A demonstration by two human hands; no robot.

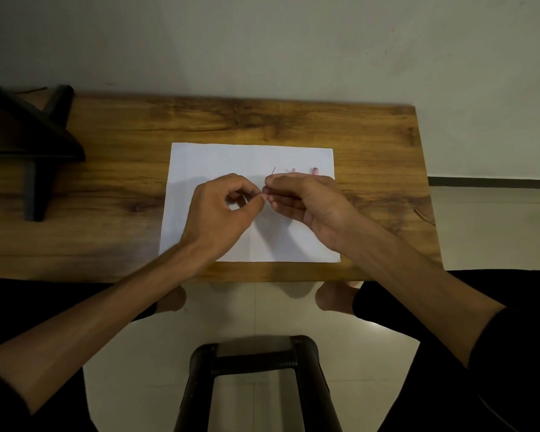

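Note:
A white sheet of paper [219, 160] lies on the wooden table [122, 169]. Above its middle, my left hand [223, 210] and my right hand [303, 202] meet fingertip to fingertip. My right hand pinches a thin needle [273, 170] whose tip sticks up and away from the fingers. The thumb and forefinger of my left hand are pinched together next to it, on something too fine to make out. Two small pinkish items [293, 170] [315, 171] lie on the paper just beyond my right hand.
A dark triangular stand [28, 141] occupies the table's left end. A pale wall rises behind the table. Below the near edge are my feet [334, 299], a tiled floor and a black stool frame [256, 363].

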